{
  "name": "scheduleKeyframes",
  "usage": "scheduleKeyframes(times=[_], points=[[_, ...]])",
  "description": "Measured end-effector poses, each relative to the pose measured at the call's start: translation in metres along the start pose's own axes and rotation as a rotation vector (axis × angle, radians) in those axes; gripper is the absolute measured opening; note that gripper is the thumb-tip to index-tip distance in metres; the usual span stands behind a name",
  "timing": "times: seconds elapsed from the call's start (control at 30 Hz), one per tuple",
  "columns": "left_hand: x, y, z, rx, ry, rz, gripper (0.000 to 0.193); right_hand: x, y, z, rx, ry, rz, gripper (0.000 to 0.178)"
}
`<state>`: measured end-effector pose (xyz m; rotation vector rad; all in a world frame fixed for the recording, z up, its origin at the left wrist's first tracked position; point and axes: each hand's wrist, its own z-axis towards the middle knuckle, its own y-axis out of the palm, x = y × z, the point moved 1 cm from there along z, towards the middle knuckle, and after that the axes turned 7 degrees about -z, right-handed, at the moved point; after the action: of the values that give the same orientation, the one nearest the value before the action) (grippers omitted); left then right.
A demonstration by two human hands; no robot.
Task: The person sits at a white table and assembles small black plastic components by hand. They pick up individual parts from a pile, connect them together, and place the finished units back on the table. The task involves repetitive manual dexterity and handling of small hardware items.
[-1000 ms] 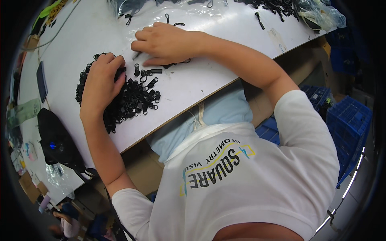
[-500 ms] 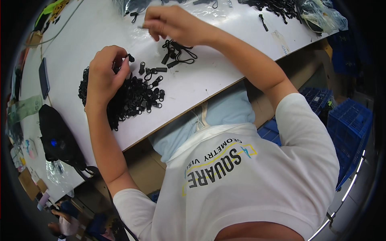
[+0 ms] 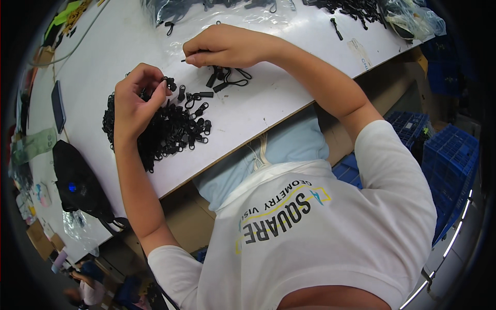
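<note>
My left hand (image 3: 135, 101) pinches a black zipper slider (image 3: 170, 83) between thumb and fingertips, above a heap of black zipper sliders (image 3: 178, 129) on the white table. Up and to the right, my right hand (image 3: 225, 47) is closed, with the thin dark tip of a black cord (image 3: 183, 61) poking out of its pinch. The rest of that cord is hidden by the fingers. Partly under the right hand lie several black cord zipper pulls (image 3: 235, 78) with looped ends. A slider with a cord pull (image 3: 196, 97) rests at the heap's upper edge.
Clear plastic bags (image 3: 217, 13) with black pulls lie at the far side; a dark pile of pulls (image 3: 351, 10) is farther right. A phone (image 3: 58, 106) and a black pouch (image 3: 80, 178) lie left. Blue crates (image 3: 449, 170) stand on the right below the table.
My right hand has come down nearer the table and closer to my left hand, its fingers now closed on a cord. The left hand still pinches the slider, slightly lower.
</note>
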<state>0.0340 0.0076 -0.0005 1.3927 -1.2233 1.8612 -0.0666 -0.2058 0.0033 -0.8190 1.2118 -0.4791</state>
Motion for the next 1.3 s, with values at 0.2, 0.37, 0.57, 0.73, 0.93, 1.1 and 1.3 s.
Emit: scheduleKeyframes(times=[0.2, 0.37, 0.57, 0.73, 0.93, 1.1, 1.3], points=[[0.003, 0.003, 0.0, 0.021, -0.043, -0.099, 0.006, -0.006, 0.009, 0.0, 0.076, -0.031, -0.22, 0.028], [0.001, 0.006, 0.004, 0.049, -0.011, 0.069, 0.005, -0.002, 0.016, -0.001, 0.077, -0.085, -0.271, 0.025], [-0.003, 0.004, 0.005, 0.142, 0.006, 0.12, 0.006, -0.003, 0.018, 0.0, 0.027, -0.06, -0.352, 0.022], [0.001, 0.005, 0.004, 0.118, -0.045, -0.182, 0.004, -0.004, 0.021, 0.001, 0.121, -0.174, -0.299, 0.018], [0.006, 0.006, 0.002, 0.048, -0.092, -0.244, 0.005, -0.011, 0.024, 0.0, 0.201, -0.246, -0.3, 0.017], [0.008, 0.014, 0.003, 0.14, -0.045, -0.093, 0.008, -0.016, 0.025, 0.0, 0.274, -0.214, -0.336, 0.016], [0.01, 0.023, 0.001, 0.208, 0.037, 0.063, 0.007, -0.022, 0.027, 0.0, 0.259, -0.156, -0.364, 0.013]])
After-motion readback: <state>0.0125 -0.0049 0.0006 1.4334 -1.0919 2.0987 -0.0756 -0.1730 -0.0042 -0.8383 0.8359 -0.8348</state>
